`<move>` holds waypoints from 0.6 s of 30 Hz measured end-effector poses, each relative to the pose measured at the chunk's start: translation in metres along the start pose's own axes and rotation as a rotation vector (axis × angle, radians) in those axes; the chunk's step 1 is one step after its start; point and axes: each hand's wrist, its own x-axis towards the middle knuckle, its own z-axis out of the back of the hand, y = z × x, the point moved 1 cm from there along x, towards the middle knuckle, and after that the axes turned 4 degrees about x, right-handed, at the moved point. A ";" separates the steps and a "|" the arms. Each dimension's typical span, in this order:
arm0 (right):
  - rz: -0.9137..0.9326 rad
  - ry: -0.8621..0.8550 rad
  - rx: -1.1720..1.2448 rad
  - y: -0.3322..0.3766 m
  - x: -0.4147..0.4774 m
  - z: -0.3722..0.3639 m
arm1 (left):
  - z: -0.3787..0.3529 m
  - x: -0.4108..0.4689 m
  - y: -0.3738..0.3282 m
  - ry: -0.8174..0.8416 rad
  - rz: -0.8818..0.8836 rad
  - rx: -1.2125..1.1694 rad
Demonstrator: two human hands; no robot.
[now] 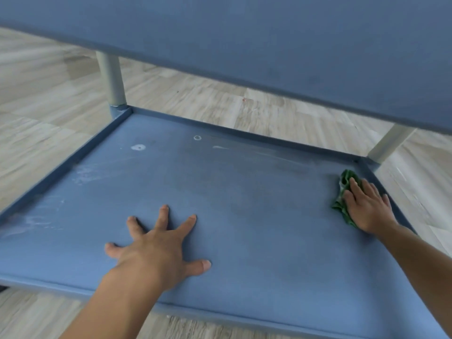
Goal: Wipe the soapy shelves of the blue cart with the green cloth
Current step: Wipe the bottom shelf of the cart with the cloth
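The blue cart's lower shelf (244, 192) fills the middle of the head view, with a raised rim all round. White soap smears (83, 173) lie along its left side, and small foam spots (138, 147) sit near the far left corner. My right hand (367, 206) presses the crumpled green cloth (342, 192) flat onto the shelf near the far right corner. My left hand (156, 248) rests flat on the shelf near the front edge, fingers spread, holding nothing. The cloth is mostly hidden under my right palm.
The underside of the cart's upper shelf (293, 45) hangs low over the lower one. Grey posts stand at the far left corner (111, 79) and far right corner (389, 145). Light wood-pattern floor (269, 111) surrounds the cart.
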 end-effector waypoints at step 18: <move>-0.065 -0.020 -0.073 -0.014 -0.001 0.009 | 0.006 0.004 -0.007 0.061 -0.011 -0.018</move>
